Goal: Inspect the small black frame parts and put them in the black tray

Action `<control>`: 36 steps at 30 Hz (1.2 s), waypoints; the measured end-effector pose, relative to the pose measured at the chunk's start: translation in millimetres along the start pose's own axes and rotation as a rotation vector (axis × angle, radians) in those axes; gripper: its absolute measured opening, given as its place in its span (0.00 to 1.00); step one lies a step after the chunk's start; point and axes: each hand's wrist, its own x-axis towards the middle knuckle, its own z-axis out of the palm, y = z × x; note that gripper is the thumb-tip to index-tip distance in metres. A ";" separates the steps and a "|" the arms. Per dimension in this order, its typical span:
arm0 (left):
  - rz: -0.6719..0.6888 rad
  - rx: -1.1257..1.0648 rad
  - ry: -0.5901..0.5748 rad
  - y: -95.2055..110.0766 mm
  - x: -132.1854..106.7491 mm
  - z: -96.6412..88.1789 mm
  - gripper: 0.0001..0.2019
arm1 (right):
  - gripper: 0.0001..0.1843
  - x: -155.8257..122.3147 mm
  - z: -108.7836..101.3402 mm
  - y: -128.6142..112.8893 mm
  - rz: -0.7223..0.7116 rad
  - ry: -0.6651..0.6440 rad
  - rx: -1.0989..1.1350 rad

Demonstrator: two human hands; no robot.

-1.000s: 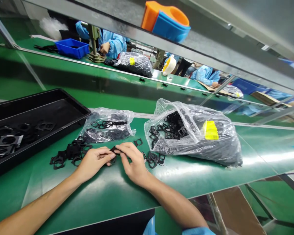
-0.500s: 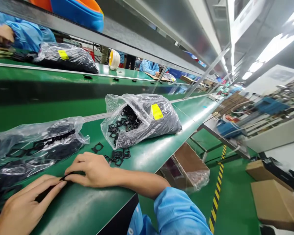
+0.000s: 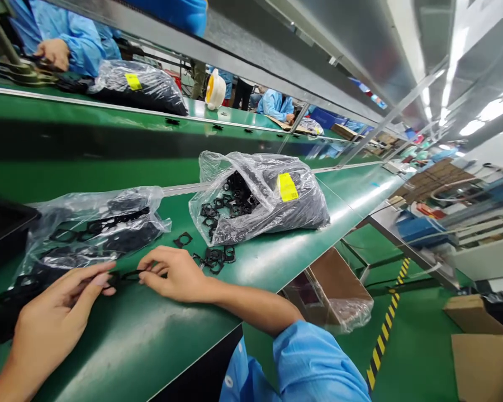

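My left hand [image 3: 52, 321] and my right hand [image 3: 174, 273] meet over the green bench, both pinching a small black plastic frame part [image 3: 126, 276] between their fingertips. Just behind them lies a flat clear bag of black parts [image 3: 96, 229]. To the right stands a fuller clear bag with a yellow label [image 3: 260, 195], its mouth spilling black frame parts. A few loose black parts [image 3: 216, 258] lie by that bag, and a single one [image 3: 183, 240] sits between the two bags.
A black tray's corner [image 3: 4, 223] shows at the left edge. Across the bench, people in blue coats work beside another dark bag [image 3: 138, 89]. The bench edge drops off at right to a cardboard box [image 3: 331, 290] and a green floor.
The view has swung right and then slightly back, so the tray is nearly out of sight. Both hands have stayed together on the small black part.
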 end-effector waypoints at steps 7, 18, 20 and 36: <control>-0.194 -0.296 0.127 31.2 11.6 2.4 0.17 | 0.13 14.0 1.1 0.1 0.271 -0.010 0.485; 0.271 -0.177 0.092 21.2 18.0 -0.7 0.04 | 0.22 30.3 -2.1 -3.6 0.386 0.020 0.608; 0.332 -0.111 0.078 21.8 18.1 -1.5 0.03 | 0.22 30.4 -2.4 -4.2 0.374 0.007 0.613; 0.532 0.101 0.122 24.9 17.7 -3.9 0.08 | 0.25 30.4 -3.5 -6.6 0.303 0.079 0.506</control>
